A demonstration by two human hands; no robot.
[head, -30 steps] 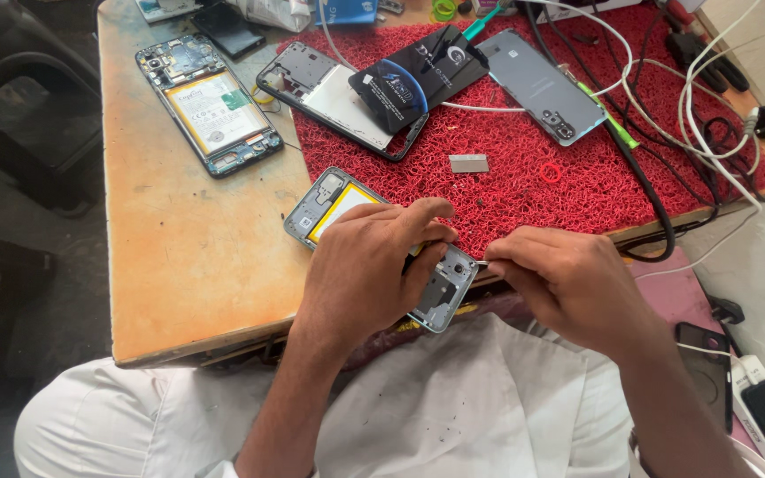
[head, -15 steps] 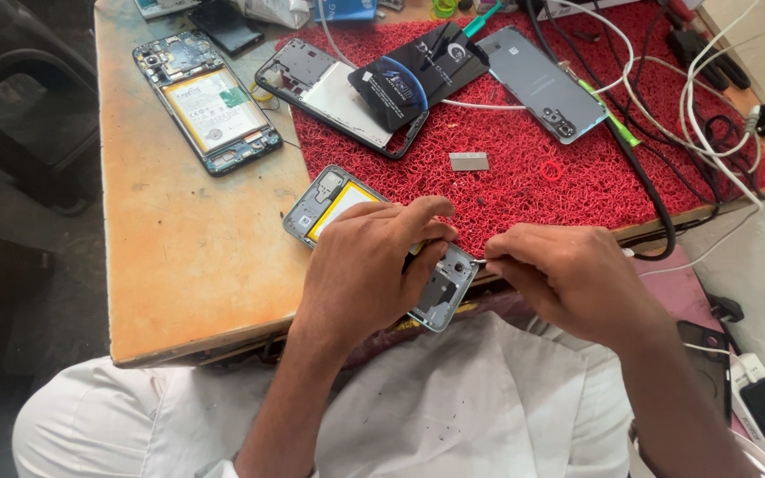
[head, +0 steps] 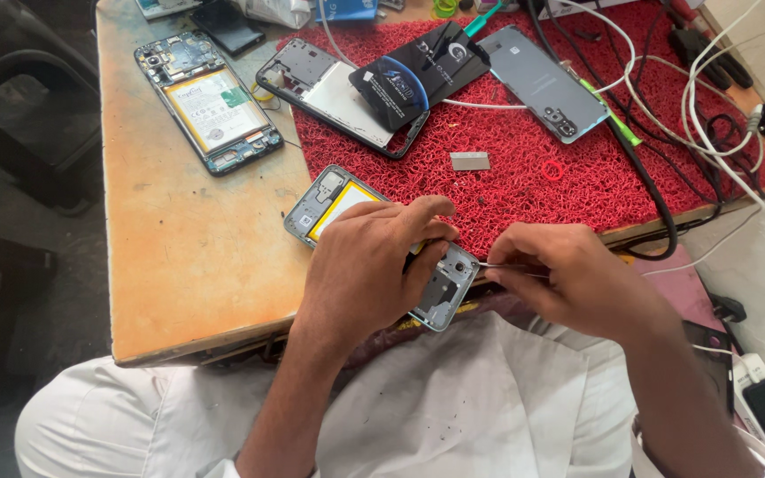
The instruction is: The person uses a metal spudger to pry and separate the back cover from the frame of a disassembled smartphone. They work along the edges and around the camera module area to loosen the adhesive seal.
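My left hand [head: 374,261] presses down on an opened grey phone [head: 325,199] with a yellow battery, lying at the near edge of the wooden table [head: 188,257]. The phone's lower end [head: 449,283] sticks out past my fingers. My right hand [head: 568,279] pinches thin metal tweezers [head: 499,265], whose tip touches that lower end of the phone.
On the red bristle mat [head: 533,150] lie an open phone frame [head: 312,84], a black card [head: 418,71], a grey back cover [head: 542,84] and a small metal plate [head: 470,160]. Another opened phone [head: 207,99] lies far left. Cables [head: 710,115] crowd the right side.
Both hands stay on the phone; the tweezers' tip shifts only slightly at the phone's lower end.
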